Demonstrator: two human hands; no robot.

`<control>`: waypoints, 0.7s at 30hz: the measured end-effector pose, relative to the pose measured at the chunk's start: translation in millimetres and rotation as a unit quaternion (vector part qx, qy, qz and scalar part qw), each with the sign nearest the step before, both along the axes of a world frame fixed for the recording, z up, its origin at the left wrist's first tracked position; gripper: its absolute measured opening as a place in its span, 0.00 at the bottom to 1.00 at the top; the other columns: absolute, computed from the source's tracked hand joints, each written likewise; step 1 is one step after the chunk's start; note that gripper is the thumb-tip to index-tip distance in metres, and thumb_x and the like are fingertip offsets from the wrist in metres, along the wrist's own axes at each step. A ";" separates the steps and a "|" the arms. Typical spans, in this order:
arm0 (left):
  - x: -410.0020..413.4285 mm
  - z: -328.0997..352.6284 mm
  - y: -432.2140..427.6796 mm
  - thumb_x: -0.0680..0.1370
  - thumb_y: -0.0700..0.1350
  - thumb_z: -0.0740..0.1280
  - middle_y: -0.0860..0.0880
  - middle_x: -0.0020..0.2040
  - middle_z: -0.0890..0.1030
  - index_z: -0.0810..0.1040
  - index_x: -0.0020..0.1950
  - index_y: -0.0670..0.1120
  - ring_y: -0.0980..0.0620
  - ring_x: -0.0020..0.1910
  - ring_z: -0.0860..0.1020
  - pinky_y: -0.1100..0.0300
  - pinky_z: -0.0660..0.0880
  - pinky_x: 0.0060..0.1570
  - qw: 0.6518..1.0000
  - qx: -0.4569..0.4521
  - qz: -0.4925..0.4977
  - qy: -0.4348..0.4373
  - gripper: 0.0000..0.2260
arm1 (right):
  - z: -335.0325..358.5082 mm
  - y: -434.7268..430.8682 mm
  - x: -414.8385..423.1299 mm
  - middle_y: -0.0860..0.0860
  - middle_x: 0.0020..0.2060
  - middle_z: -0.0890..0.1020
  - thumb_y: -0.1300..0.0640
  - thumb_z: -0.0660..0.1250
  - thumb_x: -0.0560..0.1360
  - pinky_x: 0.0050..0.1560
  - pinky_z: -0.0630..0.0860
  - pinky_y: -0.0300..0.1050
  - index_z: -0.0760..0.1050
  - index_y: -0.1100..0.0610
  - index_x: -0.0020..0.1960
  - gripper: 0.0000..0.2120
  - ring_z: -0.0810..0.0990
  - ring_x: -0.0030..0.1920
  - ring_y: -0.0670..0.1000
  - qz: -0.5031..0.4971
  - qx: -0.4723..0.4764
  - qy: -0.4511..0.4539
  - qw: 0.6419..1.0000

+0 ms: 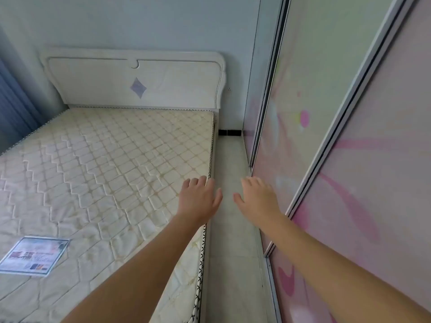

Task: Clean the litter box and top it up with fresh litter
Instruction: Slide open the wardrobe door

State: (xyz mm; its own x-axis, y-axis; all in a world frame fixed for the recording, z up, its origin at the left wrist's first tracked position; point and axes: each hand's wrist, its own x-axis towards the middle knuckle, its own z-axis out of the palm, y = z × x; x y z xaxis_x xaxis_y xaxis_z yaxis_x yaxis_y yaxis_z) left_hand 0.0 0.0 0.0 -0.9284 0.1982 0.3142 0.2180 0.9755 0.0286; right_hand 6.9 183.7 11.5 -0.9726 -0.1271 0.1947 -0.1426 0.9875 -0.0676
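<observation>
Now: left hand (198, 199) fingers spread, empty, seemingly above bare cream quilted mattress (105, 171) edge | right hand (258, 199) fingers apart, empty, beside pink floral sliding wardrobe door (349, 171) | pale tiled floor (231, 159) between.

- Left hand (198, 199): fingers spread, palm down, empty, over the right edge of the mattress (105, 159).
- Right hand (257, 198): spread, empty, above the floor strip (231, 159) by the sliding door (291, 101).

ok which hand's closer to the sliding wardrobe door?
Right. The right hand hovers just beside the sliding wardrobe door; the left hand sits farther off, over the mattress edge.
</observation>
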 end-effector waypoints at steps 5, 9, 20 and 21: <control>-28.1 -27.8 10.7 0.81 0.58 0.50 0.48 0.50 0.81 0.79 0.55 0.46 0.43 0.49 0.79 0.48 0.71 0.59 0.999 -0.014 0.010 -0.035 0.23 | -27.6 13.4 -37.5 0.54 0.58 0.79 0.41 0.53 0.77 0.58 0.71 0.53 0.74 0.57 0.60 0.24 0.75 0.60 0.58 0.025 0.011 -0.014 1.000; -67.1 -37.4 29.5 0.81 0.59 0.48 0.48 0.53 0.81 0.78 0.56 0.46 0.44 0.52 0.79 0.49 0.71 0.60 0.998 -0.025 0.015 -0.047 0.25 | -41.4 33.7 -79.9 0.55 0.56 0.80 0.41 0.51 0.75 0.58 0.72 0.55 0.76 0.57 0.58 0.26 0.76 0.58 0.59 0.031 0.001 -0.020 0.999; -154.1 -34.9 67.3 0.82 0.58 0.49 0.49 0.53 0.81 0.77 0.57 0.47 0.45 0.53 0.79 0.50 0.70 0.61 0.998 -0.024 0.030 -0.043 0.22 | -58.0 67.9 -164.9 0.54 0.43 0.81 0.41 0.51 0.72 0.50 0.75 0.53 0.77 0.58 0.49 0.25 0.79 0.46 0.59 0.032 -0.007 -0.035 0.999; -161.3 -32.9 69.4 0.82 0.58 0.49 0.49 0.54 0.81 0.77 0.57 0.47 0.45 0.53 0.79 0.50 0.70 0.61 0.998 -0.027 0.027 -0.041 0.22 | -56.1 67.0 -170.5 0.54 0.43 0.81 0.41 0.51 0.73 0.50 0.76 0.54 0.77 0.58 0.50 0.25 0.79 0.46 0.59 0.032 -0.013 -0.035 0.999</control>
State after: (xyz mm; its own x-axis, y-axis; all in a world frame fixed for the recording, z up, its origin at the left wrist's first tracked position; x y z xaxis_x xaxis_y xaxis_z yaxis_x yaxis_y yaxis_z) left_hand -161.3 69.4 -32.9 -0.9606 0.1615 0.2264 0.1639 0.9864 -0.0084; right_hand -163.6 250.7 -44.6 -0.9738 -0.1856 0.1313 -0.1998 0.9741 -0.1055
